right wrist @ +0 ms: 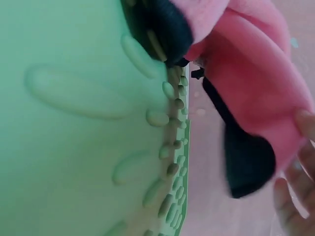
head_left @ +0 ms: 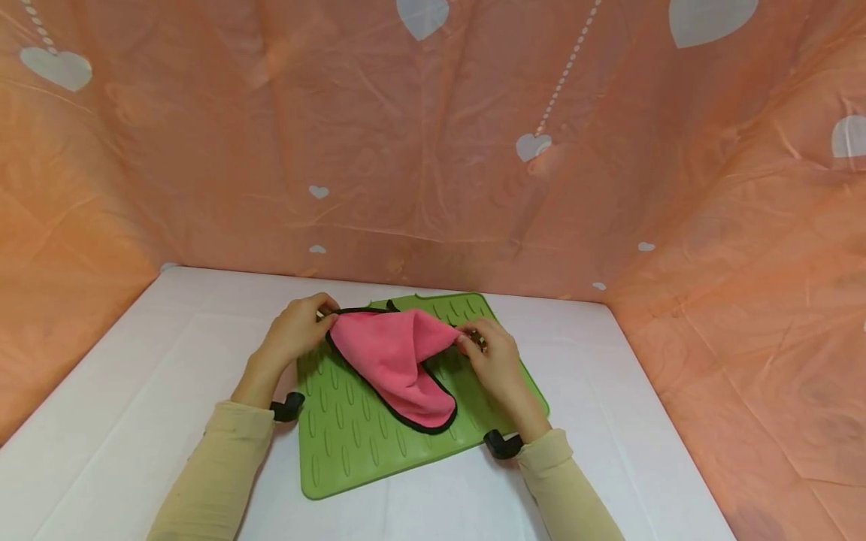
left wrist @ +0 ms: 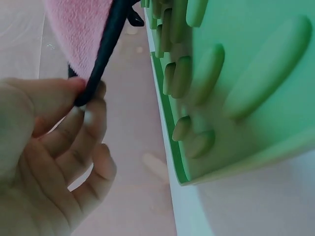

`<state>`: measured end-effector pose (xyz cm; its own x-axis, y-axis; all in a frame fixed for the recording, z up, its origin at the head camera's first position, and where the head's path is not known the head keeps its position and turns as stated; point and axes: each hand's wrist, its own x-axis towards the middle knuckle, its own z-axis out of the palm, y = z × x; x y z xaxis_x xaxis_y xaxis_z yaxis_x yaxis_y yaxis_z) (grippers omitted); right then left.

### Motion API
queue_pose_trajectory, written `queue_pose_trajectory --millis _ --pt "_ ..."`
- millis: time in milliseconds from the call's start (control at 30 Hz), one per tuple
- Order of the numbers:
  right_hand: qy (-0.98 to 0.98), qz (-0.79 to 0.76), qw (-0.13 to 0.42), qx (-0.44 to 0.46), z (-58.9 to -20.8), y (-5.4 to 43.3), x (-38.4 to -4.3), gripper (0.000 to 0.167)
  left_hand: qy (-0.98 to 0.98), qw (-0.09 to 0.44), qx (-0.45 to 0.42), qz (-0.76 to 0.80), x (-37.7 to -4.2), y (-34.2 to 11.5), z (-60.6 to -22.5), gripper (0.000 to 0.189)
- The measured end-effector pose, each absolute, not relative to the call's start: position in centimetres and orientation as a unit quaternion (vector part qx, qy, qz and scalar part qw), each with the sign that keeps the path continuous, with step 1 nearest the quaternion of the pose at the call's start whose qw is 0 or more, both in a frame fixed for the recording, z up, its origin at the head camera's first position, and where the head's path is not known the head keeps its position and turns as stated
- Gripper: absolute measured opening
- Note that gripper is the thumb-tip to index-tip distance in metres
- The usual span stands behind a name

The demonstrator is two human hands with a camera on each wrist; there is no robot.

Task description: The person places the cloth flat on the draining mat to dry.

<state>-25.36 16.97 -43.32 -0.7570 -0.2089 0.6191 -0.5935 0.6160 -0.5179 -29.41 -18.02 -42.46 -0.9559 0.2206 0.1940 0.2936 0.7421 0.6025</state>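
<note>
A pink fleecy cloth (head_left: 382, 349) with black edging hangs folded over a green ridged mat (head_left: 358, 458). My left hand (head_left: 292, 330) pinches its left corner between thumb and fingers. In the left wrist view, the black trim runs up from the fingertips of that hand (left wrist: 59, 157). On the other side, my right hand (head_left: 495, 357) pinches the cloth's right part, raising a fold. The right wrist view catches this hand (right wrist: 298, 191) only partly at the frame's edge, beside the pink fabric (right wrist: 251, 83). A lower flap droops toward the mat's middle.
The mat lies askew on a white table (head_left: 122, 421). An orange curtain (head_left: 406, 150) with pale hearts stands behind and at both sides. Black wrist mounts (head_left: 503, 445) sit below each hand. Raised oval ridges cover the mat.
</note>
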Motion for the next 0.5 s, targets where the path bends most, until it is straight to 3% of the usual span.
queue_pose_trajectory --millis 133,367,500 --pt "-0.85 0.376 0.307 0.206 -43.5 17.2 -25.7 0.011 -0.934 0.067 -0.121 -0.33 -29.4 -18.0 -42.4 0.022" --pt "-0.911 0.325 0.223 0.12 -44.3 17.6 -25.8 0.012 -0.947 0.057 -0.124 -0.292 -29.2 -17.5 -42.4 0.02" --pt "-0.916 0.323 0.223 0.082 -44.4 17.7 -26.0 0.016 -0.943 0.088 -0.139 -0.291 -28.5 -16.2 -41.5 0.019"
